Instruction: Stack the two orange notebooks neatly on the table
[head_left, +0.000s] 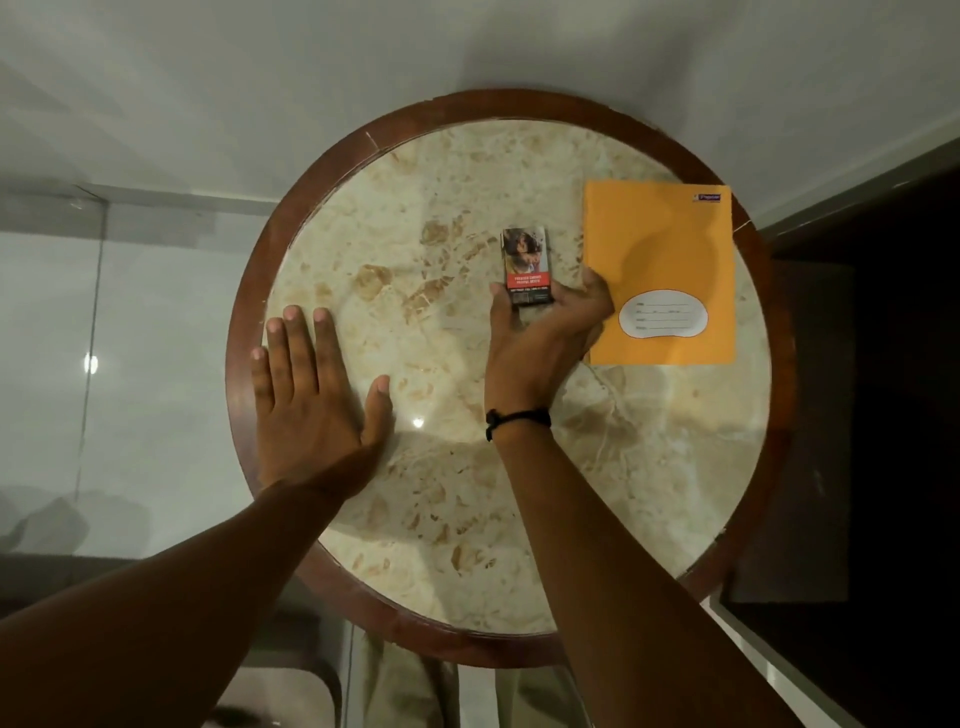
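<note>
An orange notebook (670, 249) with a white label patch lies flat at the right side of the round marble table (415, 218); only one orange cover shows, and I cannot tell whether a second lies beneath it. My right hand (540, 343) grips the lower end of a small cigarette pack (525, 265) just left of the notebook, its fingers touching the notebook's left edge. A black cord circles that wrist. My left hand (311, 395) rests flat on the table's left side with fingers spread, holding nothing.
The table has a dark wooden rim (244, 332). A pale wall stands behind it, a glass panel (93, 312) to the left, and dark furniture (857, 415) close on the right.
</note>
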